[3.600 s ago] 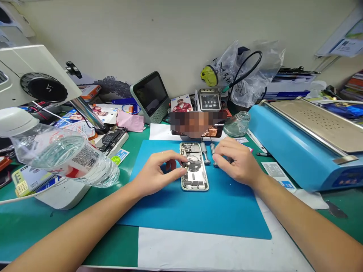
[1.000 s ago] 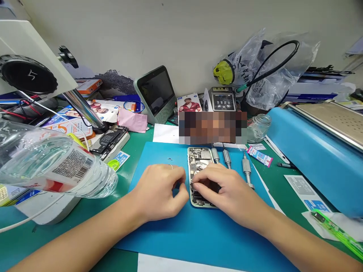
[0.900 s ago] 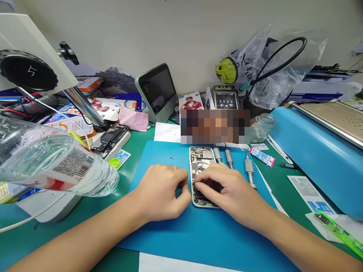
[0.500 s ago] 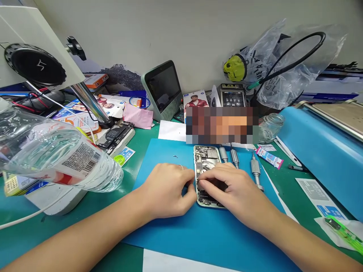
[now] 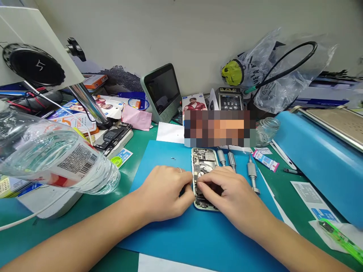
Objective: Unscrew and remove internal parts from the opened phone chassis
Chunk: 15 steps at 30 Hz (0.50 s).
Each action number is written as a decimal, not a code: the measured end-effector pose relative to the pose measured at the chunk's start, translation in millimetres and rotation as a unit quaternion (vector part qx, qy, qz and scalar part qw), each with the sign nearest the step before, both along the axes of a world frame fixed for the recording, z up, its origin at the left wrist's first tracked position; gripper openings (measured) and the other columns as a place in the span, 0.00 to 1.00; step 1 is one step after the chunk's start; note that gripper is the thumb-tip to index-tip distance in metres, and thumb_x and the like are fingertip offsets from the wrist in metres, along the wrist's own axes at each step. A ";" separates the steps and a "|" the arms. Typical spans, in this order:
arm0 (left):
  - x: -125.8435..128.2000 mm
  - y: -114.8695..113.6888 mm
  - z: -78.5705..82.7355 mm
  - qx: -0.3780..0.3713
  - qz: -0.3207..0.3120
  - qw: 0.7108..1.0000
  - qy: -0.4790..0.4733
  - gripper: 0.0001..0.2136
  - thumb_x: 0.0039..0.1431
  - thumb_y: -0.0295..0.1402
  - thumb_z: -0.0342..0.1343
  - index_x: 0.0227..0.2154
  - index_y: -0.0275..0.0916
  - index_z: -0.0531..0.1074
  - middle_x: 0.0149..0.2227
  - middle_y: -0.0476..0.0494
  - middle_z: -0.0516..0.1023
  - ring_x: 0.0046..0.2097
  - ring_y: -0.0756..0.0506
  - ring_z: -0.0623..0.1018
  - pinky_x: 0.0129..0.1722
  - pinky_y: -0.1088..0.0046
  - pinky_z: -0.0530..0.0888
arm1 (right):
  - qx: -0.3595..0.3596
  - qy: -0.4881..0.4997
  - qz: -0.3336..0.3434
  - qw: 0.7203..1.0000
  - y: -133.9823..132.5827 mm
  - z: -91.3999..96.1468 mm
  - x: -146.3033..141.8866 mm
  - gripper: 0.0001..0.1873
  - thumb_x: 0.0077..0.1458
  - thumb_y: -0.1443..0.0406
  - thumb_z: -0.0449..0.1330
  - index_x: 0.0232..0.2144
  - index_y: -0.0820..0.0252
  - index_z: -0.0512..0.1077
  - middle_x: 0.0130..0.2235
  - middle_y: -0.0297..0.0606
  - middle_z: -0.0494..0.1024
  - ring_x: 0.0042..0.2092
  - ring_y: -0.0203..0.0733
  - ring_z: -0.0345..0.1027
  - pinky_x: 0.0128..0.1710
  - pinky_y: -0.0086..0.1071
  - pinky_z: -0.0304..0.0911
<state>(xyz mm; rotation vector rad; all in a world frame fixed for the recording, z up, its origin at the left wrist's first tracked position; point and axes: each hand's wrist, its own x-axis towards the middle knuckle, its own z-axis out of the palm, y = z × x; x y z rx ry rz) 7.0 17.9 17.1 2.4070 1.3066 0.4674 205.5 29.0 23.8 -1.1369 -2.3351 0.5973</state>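
An opened smartphone (image 5: 208, 156) lies on the blue mat (image 5: 159, 241), its boards and parts bare. My left hand (image 5: 167, 192) is closed at the phone's left edge, fingertips curled against the frame. Over the middle of the phone, my right hand (image 5: 229, 189) has its thumb and forefinger close together in a pinch near the inner parts. Whatever sits between those fingertips is hidden or too small to name. Beyond the right hand lie several grey screwdrivers (image 5: 252, 172). Tiny loose pieces (image 5: 173, 158) rest on the mat left of the phone.
At the left, a tilted clear water bottle (image 5: 76, 162) and a microscope stand (image 5: 90, 102) rise close to my forearm. Another opened phone (image 5: 113, 136) lies behind them. A small screen (image 5: 163, 90) stands at the back; a blue machine (image 5: 312, 162) borders the right.
The view has shifted slightly, so everything sits a little lower and further left. Both hands keep nearly the same pose at the phone.
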 end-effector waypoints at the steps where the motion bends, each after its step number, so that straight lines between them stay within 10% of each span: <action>1: 0.3 -0.1 0.0 0.000 0.000 1.000 0.002 0.08 0.58 0.28 0.50 0.23 0.40 0.62 0.22 0.52 0.69 0.24 0.49 0.67 0.24 0.68 0.52 | 0.000 0.000 0.000 1.000 -0.5 0.3 0.1 0.11 0.62 0.69 0.58 0.29 0.54 0.77 0.27 0.33 0.80 0.32 0.40 0.72 0.33 0.35 0.63; 15: 0.8 2.0 -1.2 -0.018 0.003 1.000 0.018 0.08 0.59 0.30 0.49 0.24 0.41 0.59 0.23 0.52 0.69 0.25 0.48 0.66 0.26 0.68 0.50 | -0.018 -0.008 0.000 1.000 0.1 -1.6 -0.1 0.10 0.63 0.68 0.59 0.29 0.54 0.76 0.28 0.31 0.80 0.32 0.39 0.71 0.36 0.35 0.60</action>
